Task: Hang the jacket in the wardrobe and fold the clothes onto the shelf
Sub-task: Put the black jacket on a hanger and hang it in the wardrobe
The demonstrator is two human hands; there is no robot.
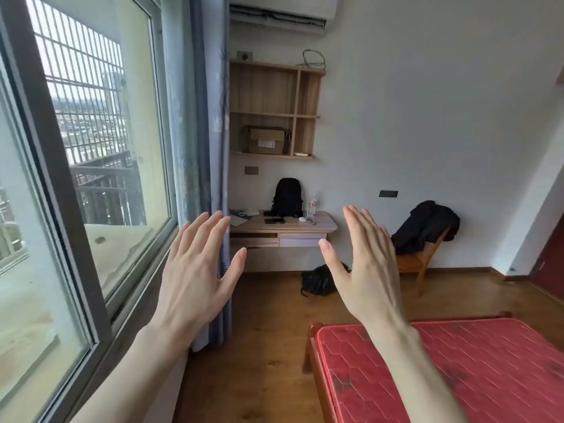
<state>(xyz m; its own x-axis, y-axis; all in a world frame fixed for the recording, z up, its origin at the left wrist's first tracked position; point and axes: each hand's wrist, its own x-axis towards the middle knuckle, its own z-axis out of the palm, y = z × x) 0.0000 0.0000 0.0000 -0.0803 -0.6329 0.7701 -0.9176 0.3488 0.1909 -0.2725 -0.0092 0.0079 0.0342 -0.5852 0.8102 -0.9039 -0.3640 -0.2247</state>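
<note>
We see a smooth wood floor (268, 346) with a soft shine. The desk (283, 227), shelf (274, 111) and chair (422, 261) at the far wall look like pale matt wood. A dark cloth jacket (427, 224) lies over the chair. The near right mattress (476, 370) is red and quilted. A brown cardboard box (265, 140) sits in the shelf.

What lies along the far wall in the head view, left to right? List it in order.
Window → blue curtain → black backpack on the desk → water bottle → black jacket draped over the wooden chair → dark red door edge.
</note>
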